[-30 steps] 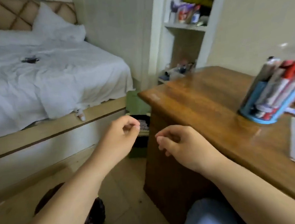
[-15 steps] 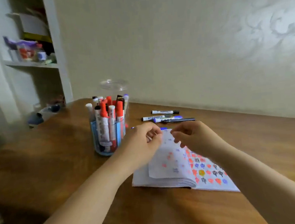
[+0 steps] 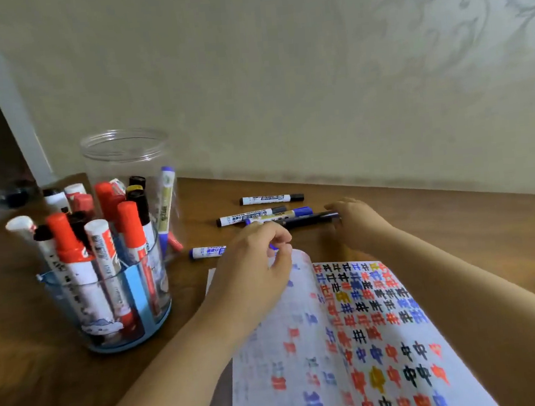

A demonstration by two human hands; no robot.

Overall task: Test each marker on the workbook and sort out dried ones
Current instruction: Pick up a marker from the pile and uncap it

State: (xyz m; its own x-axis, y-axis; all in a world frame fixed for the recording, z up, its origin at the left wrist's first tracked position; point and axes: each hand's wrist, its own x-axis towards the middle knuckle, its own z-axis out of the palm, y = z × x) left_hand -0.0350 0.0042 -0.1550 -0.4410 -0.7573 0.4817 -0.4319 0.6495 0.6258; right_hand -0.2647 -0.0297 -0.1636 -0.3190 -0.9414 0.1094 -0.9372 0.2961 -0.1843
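Markers (image 3: 102, 256) stand packed in the blue holder (image 3: 146, 310) at your left; the workbook (image 3: 352, 341) lies open before you. Your right hand (image 3: 355, 224) grasps a dark marker (image 3: 309, 219) on the desk (image 3: 31, 369). Your left hand (image 3: 252, 269) curls above the page, pinching something blue.
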